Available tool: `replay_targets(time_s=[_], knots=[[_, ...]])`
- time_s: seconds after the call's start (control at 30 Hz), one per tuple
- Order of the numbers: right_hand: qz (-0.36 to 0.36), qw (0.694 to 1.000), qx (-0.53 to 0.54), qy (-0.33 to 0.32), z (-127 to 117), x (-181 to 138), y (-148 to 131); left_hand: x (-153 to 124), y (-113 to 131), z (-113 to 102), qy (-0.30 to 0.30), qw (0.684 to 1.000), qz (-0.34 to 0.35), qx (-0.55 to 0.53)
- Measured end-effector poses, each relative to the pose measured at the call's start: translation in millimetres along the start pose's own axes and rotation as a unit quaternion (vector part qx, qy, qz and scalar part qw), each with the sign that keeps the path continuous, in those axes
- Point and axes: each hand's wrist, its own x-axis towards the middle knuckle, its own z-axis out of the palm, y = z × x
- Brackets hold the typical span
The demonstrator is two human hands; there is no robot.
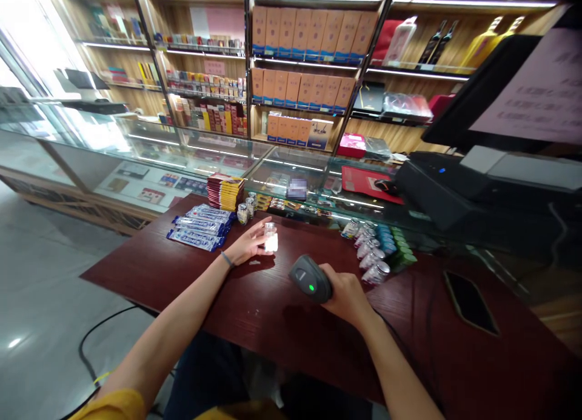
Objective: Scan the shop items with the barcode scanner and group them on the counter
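Observation:
My left hand is closed round a small clear bottle with a white label, which stands upright on the dark red table. My right hand grips a grey handheld barcode scanner with a green light lit; its head points left toward the bottle, a short way from it. A wristband sits on my left wrist.
Blue packs and a stack of red and yellow packs lie at the table's far left. Several small bottles lie at the right. A black phone rests further right. A glass counter, a till screen and stocked shelves stand behind.

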Motion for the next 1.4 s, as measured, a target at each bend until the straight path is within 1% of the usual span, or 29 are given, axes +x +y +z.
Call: replay_targets(time_s=[0.1, 0.17, 0.33, 0.43, 0.5, 0.57, 0.7, 0.8, 0.87, 0.97, 1.1, 1.23, 1.33, 1.4], knots=[[0.004, 1.0, 0.003, 0.021, -0.6, -0.3, 1.6, -0.1, 0.0, -1.3, -0.008, 1.0, 0.002, -0.024], [0.007, 0.999, 0.002, 0.033, -0.7, -0.5, 3.0, -0.1, 0.8, -1.4, -0.003, 0.999, 0.002, -0.036], [0.016, 0.999, 0.003, 0.044, -1.4, -0.5, 5.3, 0.0, 2.5, -0.9, 0.029, 0.999, 0.029, -0.019], [0.015, 0.998, 0.0, 0.056, -1.5, -0.4, 6.2, 0.3, 2.5, -0.7, 0.044, 0.998, 0.033, -0.024], [0.02, 0.998, -0.002, 0.067, -1.5, -0.7, 7.7, 1.1, 2.3, 0.5, 0.065, 0.997, 0.036, -0.023], [0.028, 0.997, -0.002, 0.078, -2.2, -1.6, 10.5, 2.6, 2.0, 3.1, 0.092, 0.994, 0.055, -0.012], [0.071, 0.99, 0.004, 0.122, -9.0, -5.5, 19.7, 8.3, 0.1, 12.9, 0.128, 0.987, 0.096, 0.032], [0.122, 0.978, 0.023, 0.169, -19.4, -9.4, 28.4, 17.9, -4.1, 24.0, 0.126, 0.983, 0.108, 0.074], [0.144, 0.969, 0.037, 0.199, -27.0, -12.5, 35.3, 28.9, -8.9, 34.1, 0.112, 0.981, 0.116, 0.103], [0.174, 0.952, 0.072, 0.241, -35.9, -18.1, 48.4, 53.0, -19.8, 54.7, 0.103, 0.977, 0.132, 0.134], [0.211, 0.919, 0.134, 0.306, -43.1, -27.5, 71.9, 92.7, -41.4, 92.9, 0.091, 0.98, 0.128, 0.12], [0.239, 0.889, 0.147, 0.363, -50.1, -38.8, 96.8, 127.8, -66.5, 135.5, 0.074, 0.982, 0.118, 0.126], [0.264, 0.867, 0.16, 0.392, -55.1, -47.2, 110.8, 148.1, -82.5, 162.4, 0.061, 0.974, 0.141, 0.166], [0.278, 0.854, 0.157, 0.411, -57.5, -51.2, 117.3, 159.4, -90.6, 175.5, 0.069, 0.959, 0.167, 0.218]])
